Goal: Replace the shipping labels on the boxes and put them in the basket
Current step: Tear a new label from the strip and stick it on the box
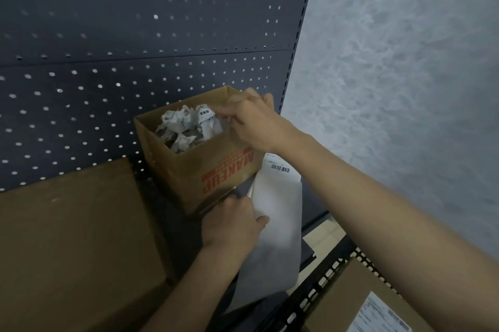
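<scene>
Likely done: one labelled brown cardboard box point(348, 288) lies in the black perforated basket point(321, 281) at 5 o'clock. The left hand point(235, 221) has its grip clamped on white label sheets point(278, 210). The right hand point(251, 121) is above crumpled paper scraps point(186, 126) at 12 o'clock, its grip too blurred to tell. The bare brown box point(67, 237) at 8 o'clock probably remains.

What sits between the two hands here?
In the head view, the open cardboard box's printed side lies between the right hand and the left hand holding white sheets.

Right hand point(253, 126) blurry, grip unclear
</scene>
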`<state>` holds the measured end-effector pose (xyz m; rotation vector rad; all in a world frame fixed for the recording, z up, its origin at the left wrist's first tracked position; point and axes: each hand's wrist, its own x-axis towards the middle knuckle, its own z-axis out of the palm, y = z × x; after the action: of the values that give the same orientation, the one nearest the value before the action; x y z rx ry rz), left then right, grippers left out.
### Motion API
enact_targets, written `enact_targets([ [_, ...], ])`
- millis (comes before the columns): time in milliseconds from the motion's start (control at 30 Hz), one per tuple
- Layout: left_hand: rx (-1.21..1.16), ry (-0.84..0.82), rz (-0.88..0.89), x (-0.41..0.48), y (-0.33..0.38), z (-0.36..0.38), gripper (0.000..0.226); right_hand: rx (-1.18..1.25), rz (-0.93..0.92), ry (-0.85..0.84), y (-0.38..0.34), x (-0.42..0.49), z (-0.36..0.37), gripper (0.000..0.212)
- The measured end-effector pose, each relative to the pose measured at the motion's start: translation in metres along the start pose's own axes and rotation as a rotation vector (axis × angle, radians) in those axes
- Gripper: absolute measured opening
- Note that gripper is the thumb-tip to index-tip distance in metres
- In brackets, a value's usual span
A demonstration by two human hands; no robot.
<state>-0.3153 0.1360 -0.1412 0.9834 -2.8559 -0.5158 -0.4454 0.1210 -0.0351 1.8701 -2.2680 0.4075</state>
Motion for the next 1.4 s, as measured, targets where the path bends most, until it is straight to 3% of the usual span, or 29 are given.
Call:
enact_targets([
  [100,0.041,0.012,-0.055,0.009,0.006,0.008,0.049,-0.201,-0.060,0.010,0.004,-0.001,0.000,0.052],
  [200,0.025,-0.008,-0.107,0.020,0.011,0.015,0.054,-0.199,-0.080,0.083,0.009,-0.004,-0.001,0.032],
  [300,-0.036,0.001,-0.142,0.027,0.011,0.021,0.055,-0.191,-0.068,0.112,0.014,-0.002,-0.003,0.028],
  [633,-0.243,0.078,-0.145,0.025,0.002,0.024,0.047,0.394,0.004,0.193,0.021,0.002,-0.005,0.004],
  [867,-0.585,0.049,-0.109,0.009,-0.002,0.018,0.017,0.525,0.001,0.251,0.026,-0.015,-0.013,0.016],
  [1100,-0.903,-0.072,-0.030,-0.018,-0.004,-0.001,0.030,0.527,0.049,0.409,0.036,-0.052,-0.016,0.015],
  [1200,-0.979,-0.102,0.024,-0.029,-0.005,-0.010,0.048,0.526,0.080,0.331,0.040,-0.072,-0.014,0.015],
  [1400,-1.100,-0.104,0.145,-0.050,-0.011,-0.020,0.060,0.500,0.174,0.023,0.039,-0.108,-0.004,0.017],
])
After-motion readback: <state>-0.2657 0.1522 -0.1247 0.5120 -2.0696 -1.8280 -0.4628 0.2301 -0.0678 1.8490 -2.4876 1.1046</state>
